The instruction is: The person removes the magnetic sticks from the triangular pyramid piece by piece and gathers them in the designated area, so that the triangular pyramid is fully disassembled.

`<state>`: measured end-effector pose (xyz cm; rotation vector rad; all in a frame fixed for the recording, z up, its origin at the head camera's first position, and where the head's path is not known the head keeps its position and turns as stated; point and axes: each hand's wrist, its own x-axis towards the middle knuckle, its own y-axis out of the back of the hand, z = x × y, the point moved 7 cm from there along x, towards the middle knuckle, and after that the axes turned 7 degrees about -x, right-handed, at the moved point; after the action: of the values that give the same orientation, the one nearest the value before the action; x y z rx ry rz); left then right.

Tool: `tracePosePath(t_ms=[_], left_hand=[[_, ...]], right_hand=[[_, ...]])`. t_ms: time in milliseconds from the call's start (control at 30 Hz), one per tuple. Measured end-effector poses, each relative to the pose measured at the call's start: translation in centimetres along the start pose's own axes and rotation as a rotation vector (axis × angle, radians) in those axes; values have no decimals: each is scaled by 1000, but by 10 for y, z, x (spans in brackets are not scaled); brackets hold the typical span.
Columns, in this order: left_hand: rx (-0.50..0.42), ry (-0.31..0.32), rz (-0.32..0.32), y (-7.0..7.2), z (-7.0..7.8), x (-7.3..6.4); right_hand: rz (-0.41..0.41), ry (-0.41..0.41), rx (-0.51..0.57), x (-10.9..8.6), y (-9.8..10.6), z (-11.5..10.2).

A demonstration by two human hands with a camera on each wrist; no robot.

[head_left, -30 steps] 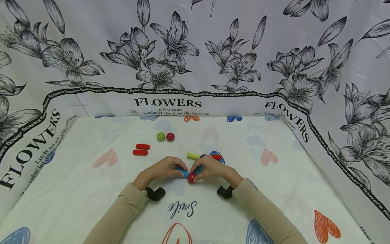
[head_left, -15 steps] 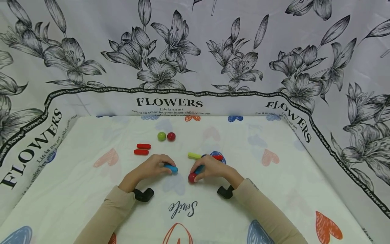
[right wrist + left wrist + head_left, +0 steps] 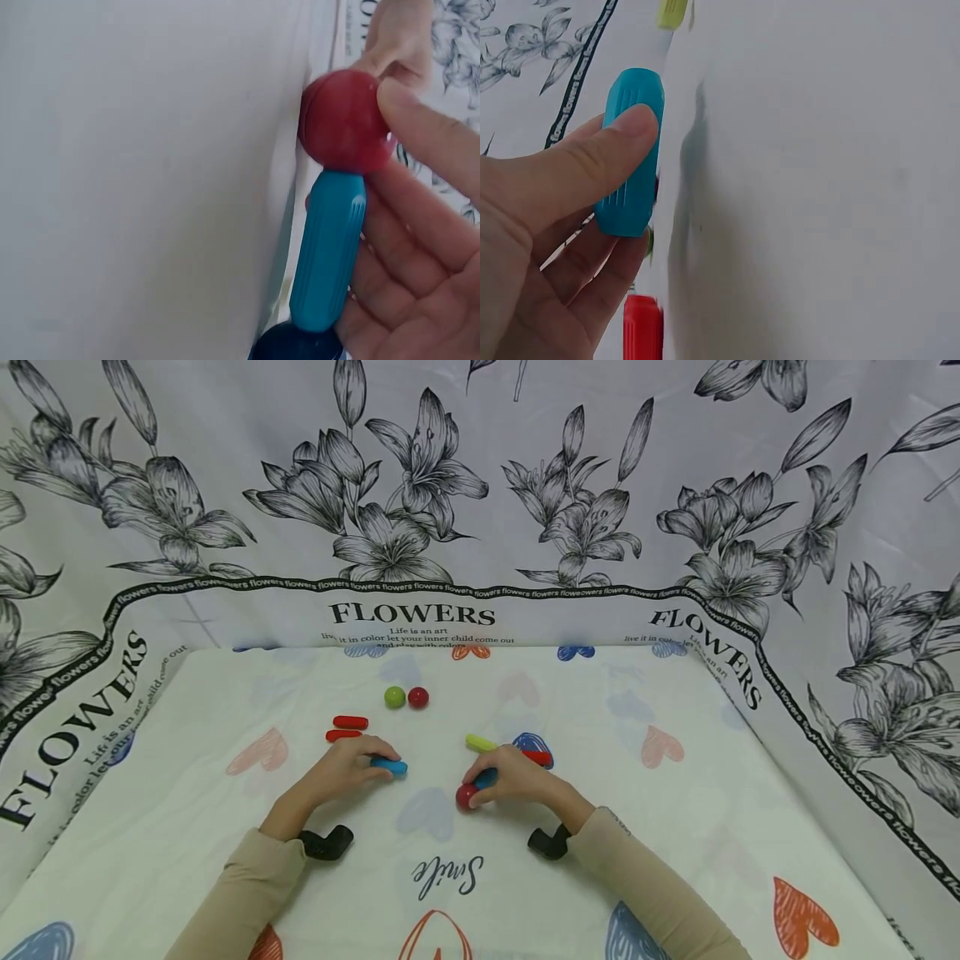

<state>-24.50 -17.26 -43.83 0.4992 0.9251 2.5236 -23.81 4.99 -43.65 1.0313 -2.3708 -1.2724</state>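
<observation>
Two short red rods (image 3: 350, 722) lie side by side on the white heart-print tablecloth (image 3: 150, 835), the nearer one partly behind the left hand (image 3: 337, 772). That hand pinches a grooved light-blue rod (image 3: 634, 157), its thumb across one broad face and fingers behind, both rod ends sticking out past the thumb. Farther back, a green ball (image 3: 394, 697) sits just beside a dark red ball (image 3: 417, 697).

Near the middle, the right hand (image 3: 513, 777) holds a glossy crimson ball (image 3: 345, 120) with the thumb tip on its side. A ridged teal bar (image 3: 328, 251) meets that ball end to end, in front of the other fingers; its opposite end meets a navy ball (image 3: 296, 343). Just beyond this hand lie a yellow-green stick (image 3: 480, 743) and, farther right, a red stick (image 3: 537, 757).
</observation>
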Motion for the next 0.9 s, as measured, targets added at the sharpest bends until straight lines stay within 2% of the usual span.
tracePosePath(t_ms=[233, 400, 500, 667, 900], left_hand=[[57, 31, 65, 15, -8, -7], [121, 62, 101, 25, -15, -13], [139, 39, 141, 30, -16, -17], [155, -5, 179, 37, -15, -22], [170, 87, 185, 46, -23, -26]], right_hand=[[41, -61, 25, 2, -1, 0], [58, -60, 8, 1, 10, 3], [78, -44, -8, -1, 21, 6], [80, 32, -38, -3, 32, 11], [76, 53, -69, -2, 33, 22]])
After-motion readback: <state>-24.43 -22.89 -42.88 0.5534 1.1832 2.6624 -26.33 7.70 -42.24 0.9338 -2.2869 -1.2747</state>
